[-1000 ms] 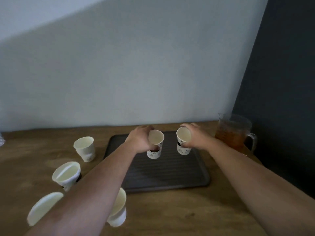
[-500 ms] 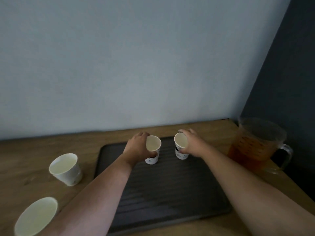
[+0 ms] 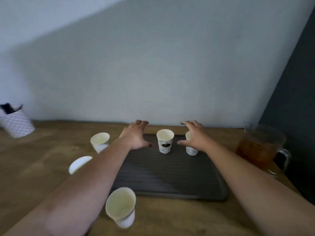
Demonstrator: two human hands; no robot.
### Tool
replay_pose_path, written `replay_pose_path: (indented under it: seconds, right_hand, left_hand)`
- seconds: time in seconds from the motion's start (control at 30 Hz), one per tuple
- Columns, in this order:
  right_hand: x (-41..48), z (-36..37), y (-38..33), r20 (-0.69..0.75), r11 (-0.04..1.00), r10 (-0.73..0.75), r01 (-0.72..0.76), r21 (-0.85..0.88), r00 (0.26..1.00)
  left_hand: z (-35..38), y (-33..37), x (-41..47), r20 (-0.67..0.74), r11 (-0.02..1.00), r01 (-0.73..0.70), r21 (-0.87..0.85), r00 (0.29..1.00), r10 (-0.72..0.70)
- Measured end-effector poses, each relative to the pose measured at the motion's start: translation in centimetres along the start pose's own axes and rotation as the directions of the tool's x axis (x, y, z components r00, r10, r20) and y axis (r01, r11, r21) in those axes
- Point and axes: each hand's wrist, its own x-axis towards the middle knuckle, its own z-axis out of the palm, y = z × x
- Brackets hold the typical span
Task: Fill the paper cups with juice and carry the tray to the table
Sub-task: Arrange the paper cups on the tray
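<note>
Our left hand and right hand hover spread wide and empty over the far end of the dark ribbed tray, each just beside a paper cup and gripping nothing. Two cups stand upright on the tray: one with a dark printed logo, and a second partly hidden behind our right hand. Three more wait off the tray on the wooden counter: one near the tray's far left corner, one half covered by our left forearm, one at the near edge. That makes five cups, all seemingly empty, plus one glass measuring jug of amber juice at the right and one patterned holder at the far left. The risks, as we judge them: a forearm sweeping back could topple the light cups beneath it, and an unsteady pour could tip an empty cup.
</note>
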Motion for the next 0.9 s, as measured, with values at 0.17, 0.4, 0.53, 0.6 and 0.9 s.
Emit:
replay_pose_path:
  seconds: [0.17, 0.4, 0.53, 0.6, 0.9]
  right_hand:
    - [-3.9, 0.8, -5.8, 0.107, 0.977, -0.204, 0.196, 0.082, 0.973]
    - [-8.5, 4.6, -11.7, 0.296, 0.924, -0.383, 0.363, 0.122, 0.875]
    - [-10.7, 7.0, -13.7, 0.378, 0.909, -0.418, 0.377, 0.179, 0.826]
    - [-11.2, 8.2, -14.6, 0.414, 0.905, -0.425, 0.391, 0.169, 0.804]
    - [-10.7, 11.7, -14.4, 0.420, 0.896, -0.443, 0.408, 0.175, 0.792]
  left_hand:
    - [-2.4, -3.1, -8.6, -0.080, 0.987, 0.160, 0.031, 0.984, -0.157]
    - [-2.1, -7.5, -19.2, -0.108, 0.920, 0.392, -0.005, 0.914, -0.390]
    - [-0.8, -9.3, -22.5, -0.085, 0.871, 0.485, 0.077, 0.873, -0.479]
    - [0.3, -10.2, -23.5, -0.069, 0.856, 0.511, 0.079, 0.859, -0.507]
    - [3.5, -12.8, -23.8, -0.098, 0.852, 0.503, -0.143, 0.850, -0.518]
